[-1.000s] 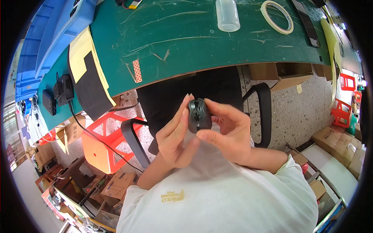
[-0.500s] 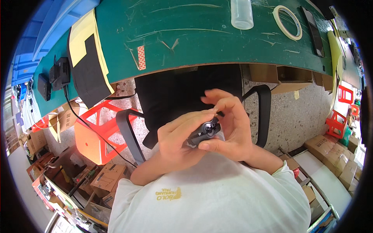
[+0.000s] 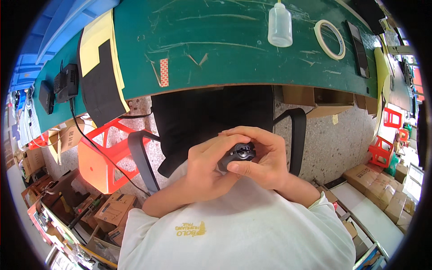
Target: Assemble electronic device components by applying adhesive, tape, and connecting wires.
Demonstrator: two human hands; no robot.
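Observation:
Both hands hold a small dark grey device (image 3: pixel 243 152) in front of my chest, above my lap. Its visible end is rounded, with shiny round details and a dark slot across it; I cannot make out its exact kind. My left hand (image 3: pixel 211 164) wraps round its left side, the fingers laid over the top. On the other side my right hand (image 3: pixel 265 157) curls round it, with the thumb pressed on the lower edge and the fingers arched over the far side. Most of the device's body is hidden by the palms and fingers.
Beyond my lap stands a green table (image 3: pixel 216 58) with a squeeze bottle (image 3: pixel 280 27), a tape roll (image 3: pixel 318 35) and a flat black object (image 3: pixel 357 49). Black and yellow sheets (image 3: pixel 108 81) overhang its left edge. A red stool (image 3: pixel 96 164) and chair armrests (image 3: pixel 297 135) flank me.
My right fingers, raised and spread before, have come down over the device's far side. The device's end now shows at a different angle. The view has shifted slightly.

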